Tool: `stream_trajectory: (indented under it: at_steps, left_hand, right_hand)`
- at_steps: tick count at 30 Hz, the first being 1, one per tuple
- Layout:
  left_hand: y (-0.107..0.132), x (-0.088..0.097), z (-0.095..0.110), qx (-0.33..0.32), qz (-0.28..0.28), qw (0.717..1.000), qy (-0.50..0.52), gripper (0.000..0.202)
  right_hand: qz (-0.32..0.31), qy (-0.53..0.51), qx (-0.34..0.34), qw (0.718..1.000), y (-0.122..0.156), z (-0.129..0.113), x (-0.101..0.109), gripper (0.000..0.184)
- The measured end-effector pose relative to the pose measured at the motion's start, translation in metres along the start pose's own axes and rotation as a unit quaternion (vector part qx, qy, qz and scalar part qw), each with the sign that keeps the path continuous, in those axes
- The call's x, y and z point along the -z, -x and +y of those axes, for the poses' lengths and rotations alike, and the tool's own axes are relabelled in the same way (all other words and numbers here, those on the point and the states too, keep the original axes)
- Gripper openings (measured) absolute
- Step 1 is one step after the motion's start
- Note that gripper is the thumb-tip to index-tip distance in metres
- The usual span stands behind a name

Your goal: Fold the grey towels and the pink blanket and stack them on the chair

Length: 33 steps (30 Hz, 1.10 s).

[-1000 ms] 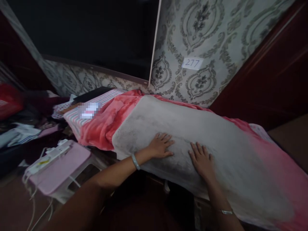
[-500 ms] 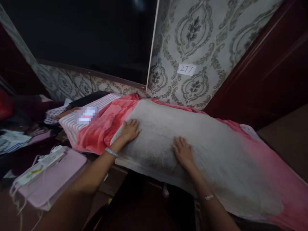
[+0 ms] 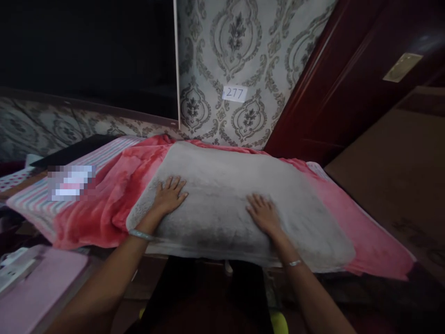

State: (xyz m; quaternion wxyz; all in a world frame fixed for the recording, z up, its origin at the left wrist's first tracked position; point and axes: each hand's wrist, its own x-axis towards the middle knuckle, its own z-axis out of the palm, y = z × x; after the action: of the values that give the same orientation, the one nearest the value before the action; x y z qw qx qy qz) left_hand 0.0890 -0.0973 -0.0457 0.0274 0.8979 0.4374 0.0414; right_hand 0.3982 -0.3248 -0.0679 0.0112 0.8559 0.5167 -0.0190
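Note:
A grey plush mat (image 3: 222,171), roughly rectangular with rounded corners, lies spread over a red and pink fleece blanket (image 3: 114,185). Flat on the mat's left part rests my left hand (image 3: 169,195), fingers spread. My right hand (image 3: 264,213) lies near the mat's middle, palm down with the fingers apart. Neither hand grasps anything. Darker brushed streaks show in the pile around and between them. The blanket sticks out beyond the mat at both ends, and a striped cloth (image 3: 31,199) shows under it at the left.
Behind stands a patterned wall with a paper label (image 3: 235,93) reading 277 and a large dark television (image 3: 86,55). A cardboard box (image 3: 392,176) stands at the right beside a dark red door (image 3: 323,83). At lower left is a pink board (image 3: 52,283) with a white power strip (image 3: 15,273).
The view has turned to the right, so more of the box and door shows. Both hands stay flat on the mat; my left hand sits slightly farther from my right.

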Motion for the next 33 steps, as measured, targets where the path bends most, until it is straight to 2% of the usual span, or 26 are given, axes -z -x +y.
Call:
stream_trajectory:
  at_steps: [3, 5, 7, 9, 13, 21, 26, 30, 33]
  left_hand:
    - [0.0, 0.0, 0.001, 0.002, 0.001, 1.0, -0.009, 0.066]
    - [0.0, 0.001, 0.001, 0.004, 0.001, 1.0, -0.013, 0.066]
    - [-0.001, 0.001, 0.001, 0.003, 0.002, 1.0, -0.011, 0.066]
    - [-0.002, 0.002, 0.001, 0.002, 0.001, 1.0, -0.008, 0.067]
    - [-0.003, 0.003, 0.001, 0.009, -0.006, 1.0, -0.019, 0.066]
    - [-0.011, 0.003, -0.006, 0.005, -0.023, 1.0, -0.02, 0.068]
    - [-0.008, 0.004, -0.028, -0.016, -0.012, 1.0, 0.002, 0.069]
    - [0.016, -0.005, -0.063, -0.016, 0.051, 0.999, -0.001, 0.068]
    - [0.044, -0.014, -0.082, -0.005, 0.123, 0.992, -0.002, 0.066]
  right_hand:
    - [0.001, 0.016, -0.124, 0.992, 0.019, 0.101, -0.004, 0.058]
    - [0.009, 0.003, -0.193, 0.981, 0.034, 0.157, -0.008, 0.06]
    - [0.022, -0.022, -0.246, 0.969, 0.047, 0.197, -0.014, 0.061]
    - [0.045, -0.048, -0.278, 0.958, 0.055, 0.221, -0.022, 0.064]
    - [0.099, -0.083, -0.274, 0.953, 0.058, 0.241, -0.038, 0.066]
    - [0.175, -0.082, -0.235, 0.953, 0.061, 0.253, -0.053, 0.061]
    - [0.225, -0.114, -0.226, 0.941, 0.073, 0.266, -0.059, 0.057]
    - [0.306, -0.158, -0.235, 0.909, 0.102, 0.271, -0.078, 0.062]
    - [0.393, -0.221, -0.257, 0.855, 0.125, 0.259, -0.098, 0.077]
